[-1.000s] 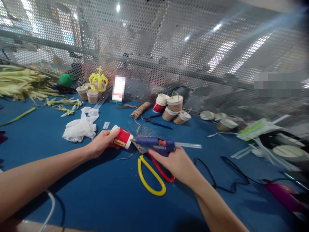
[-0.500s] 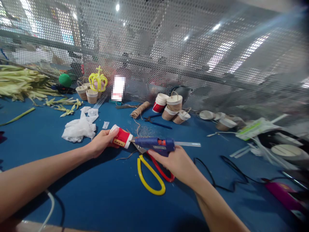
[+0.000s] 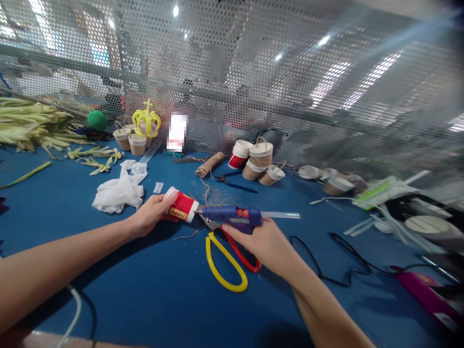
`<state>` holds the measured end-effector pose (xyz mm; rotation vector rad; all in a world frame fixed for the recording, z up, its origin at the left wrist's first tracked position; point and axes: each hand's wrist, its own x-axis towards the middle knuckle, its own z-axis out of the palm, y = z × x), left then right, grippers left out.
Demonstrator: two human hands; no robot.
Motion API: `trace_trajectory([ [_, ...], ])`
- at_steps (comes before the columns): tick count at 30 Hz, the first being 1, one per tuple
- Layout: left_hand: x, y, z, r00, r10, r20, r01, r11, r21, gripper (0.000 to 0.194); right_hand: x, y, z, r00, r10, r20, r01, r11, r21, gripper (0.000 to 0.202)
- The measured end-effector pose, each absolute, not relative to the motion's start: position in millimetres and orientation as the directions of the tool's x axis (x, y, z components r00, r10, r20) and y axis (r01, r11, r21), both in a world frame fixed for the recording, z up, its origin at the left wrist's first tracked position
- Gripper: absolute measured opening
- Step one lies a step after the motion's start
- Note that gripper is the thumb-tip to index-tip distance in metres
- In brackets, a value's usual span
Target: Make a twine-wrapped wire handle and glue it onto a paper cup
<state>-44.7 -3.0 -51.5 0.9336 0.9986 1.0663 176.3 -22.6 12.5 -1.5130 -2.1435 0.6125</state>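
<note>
My left hand [image 3: 156, 211] is closed round a small red and white paper cup [image 3: 184, 207], tilted on its side with its base toward the right. My right hand [image 3: 266, 239] grips a blue hot glue gun [image 3: 232, 216], and a clear glue stick [image 3: 282, 215] juts from its back end. The gun's metal nozzle is at the cup's base edge; whether it touches, I cannot tell. Scissors with one yellow and one red handle [image 3: 227, 270] lie beneath the gun, their blades partly hidden by it.
Behind are a twine roll [image 3: 210, 164], blue-handled pliers [image 3: 239, 186], and several burlap-wrapped cups [image 3: 261, 154]. White lace [image 3: 118, 193] and pale husks [image 3: 32, 123] lie left. Black cable [image 3: 348, 256] and a purple box [image 3: 427, 295] are right. A perforated metal screen [image 3: 217, 72] stands at the back.
</note>
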Motion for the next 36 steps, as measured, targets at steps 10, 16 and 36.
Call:
trace_trajectory([
  [10, -44.1, -4.1, -48.3, 0.189, 0.963, -0.191, -0.254, 0.236, 0.938, 0.039, 174.7, -20.7, 13.4, -0.232, 0.967, 0.104, 0.770, 0.248, -0.587, 0.017],
  [16, -43.7, -3.2, -48.8, 0.157, 0.966, -0.208, -0.260, 0.243, 0.934, 0.039, 174.9, -23.5, 9.1, -0.290, 0.955, 0.060, 0.745, 0.264, -0.613, 0.020],
  [36, -44.5, -5.2, -46.9, 0.104, 0.988, -0.113, -0.333, 0.142, 0.932, 0.044, 177.6, -25.4, 15.4, -0.255, 0.953, 0.162, 0.685, 0.296, -0.666, 0.018],
])
